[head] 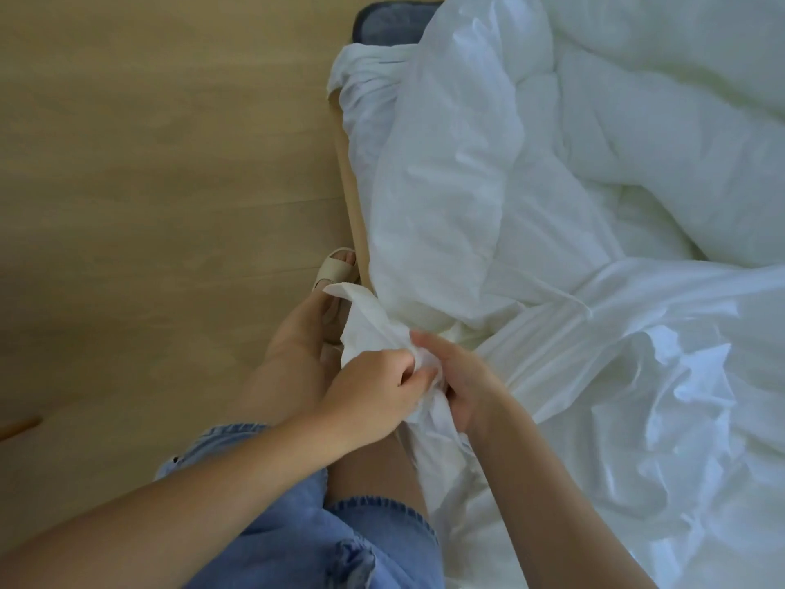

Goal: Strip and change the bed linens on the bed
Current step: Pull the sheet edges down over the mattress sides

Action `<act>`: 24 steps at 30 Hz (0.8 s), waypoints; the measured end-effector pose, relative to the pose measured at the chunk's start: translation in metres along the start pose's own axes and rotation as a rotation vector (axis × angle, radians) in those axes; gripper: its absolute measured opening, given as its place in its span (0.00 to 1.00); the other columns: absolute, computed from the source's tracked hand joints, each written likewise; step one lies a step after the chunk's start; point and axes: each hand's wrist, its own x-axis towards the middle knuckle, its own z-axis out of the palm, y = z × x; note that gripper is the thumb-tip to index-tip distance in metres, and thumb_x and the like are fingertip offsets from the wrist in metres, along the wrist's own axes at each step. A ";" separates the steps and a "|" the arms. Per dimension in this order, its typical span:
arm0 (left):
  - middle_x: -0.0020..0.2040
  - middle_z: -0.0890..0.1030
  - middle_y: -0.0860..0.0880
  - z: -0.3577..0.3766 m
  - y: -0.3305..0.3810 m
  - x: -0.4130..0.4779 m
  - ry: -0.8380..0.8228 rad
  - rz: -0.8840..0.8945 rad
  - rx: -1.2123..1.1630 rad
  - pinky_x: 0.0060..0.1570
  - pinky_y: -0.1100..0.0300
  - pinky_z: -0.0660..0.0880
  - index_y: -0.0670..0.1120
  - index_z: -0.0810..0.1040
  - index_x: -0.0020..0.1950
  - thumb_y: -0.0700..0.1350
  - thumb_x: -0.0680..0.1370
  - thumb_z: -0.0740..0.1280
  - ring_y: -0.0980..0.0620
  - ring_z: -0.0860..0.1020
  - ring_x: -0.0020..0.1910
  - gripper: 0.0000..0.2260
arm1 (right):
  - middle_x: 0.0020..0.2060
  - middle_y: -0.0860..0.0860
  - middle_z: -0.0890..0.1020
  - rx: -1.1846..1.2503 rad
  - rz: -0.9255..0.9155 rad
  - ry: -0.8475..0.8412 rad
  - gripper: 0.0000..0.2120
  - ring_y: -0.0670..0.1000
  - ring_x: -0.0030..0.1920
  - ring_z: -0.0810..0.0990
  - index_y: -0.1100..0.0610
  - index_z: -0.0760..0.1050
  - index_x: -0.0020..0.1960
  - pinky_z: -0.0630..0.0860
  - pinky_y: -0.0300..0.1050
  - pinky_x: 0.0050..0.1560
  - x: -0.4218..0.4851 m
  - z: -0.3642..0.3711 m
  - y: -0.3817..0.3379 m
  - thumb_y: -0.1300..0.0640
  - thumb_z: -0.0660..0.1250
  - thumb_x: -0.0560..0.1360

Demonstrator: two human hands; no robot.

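Pale wood floor (148,163) spread wide to the left of the bed rail (353,214), a light timber edge running up the view. To the right of the rail, a bed heaped in white. Largest, a puffy duvet (637,121) bunched beside the rail's far half and well off to its right, not laid flat. Nearer, right of the rail's near end, a thinner, glossier white cover (637,376), rumpled and hanging down past that end over a bare leg. At the rail's far end, a white sheet (361,78) gathered in tight folds over the corner, apparently pulled loose there. Just beyond it, a dark blue-grey soft thing (391,19), too cropped to name. Denim shorts (340,525) below the rail's near end; a pale sandal (335,265) just beside the rail's left face.

At the rail's near end, both hands on one twisted corner of cloth (369,316). On the left hand (374,397), fingers curled in, thumb and fingertips pinching the bunch. On the right hand (463,384), fingers folded round the same bunch from the opposite side, close against the left. Pulling out or feeding in: impossible to tell.

By judgement, roughly midway: bedding loosened, nothing spread smooth, no finished layer in view. Seemingly left: this corner, the others, then spreading and tucking.
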 end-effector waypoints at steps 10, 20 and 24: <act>0.52 0.79 0.50 -0.016 -0.017 0.022 -0.112 -0.236 -0.386 0.61 0.50 0.73 0.47 0.74 0.54 0.71 0.70 0.61 0.52 0.78 0.54 0.29 | 0.56 0.65 0.79 0.395 -0.288 -0.400 0.24 0.60 0.53 0.82 0.68 0.75 0.60 0.78 0.53 0.54 -0.004 -0.010 0.010 0.49 0.54 0.79; 0.36 0.81 0.49 -0.019 0.007 0.026 -0.225 -0.061 -0.187 0.31 0.70 0.72 0.49 0.78 0.42 0.54 0.78 0.64 0.59 0.79 0.33 0.11 | 0.49 0.62 0.82 0.302 -0.359 0.180 0.16 0.57 0.43 0.84 0.62 0.72 0.64 0.81 0.49 0.36 -0.011 0.014 0.015 0.60 0.65 0.77; 0.28 0.73 0.52 -0.042 0.006 0.029 -0.287 0.024 0.051 0.27 0.69 0.66 0.46 0.71 0.34 0.51 0.79 0.63 0.60 0.71 0.25 0.15 | 0.52 0.64 0.81 0.484 -0.308 0.095 0.16 0.58 0.40 0.84 0.62 0.69 0.66 0.82 0.52 0.34 -0.017 0.020 0.013 0.58 0.61 0.80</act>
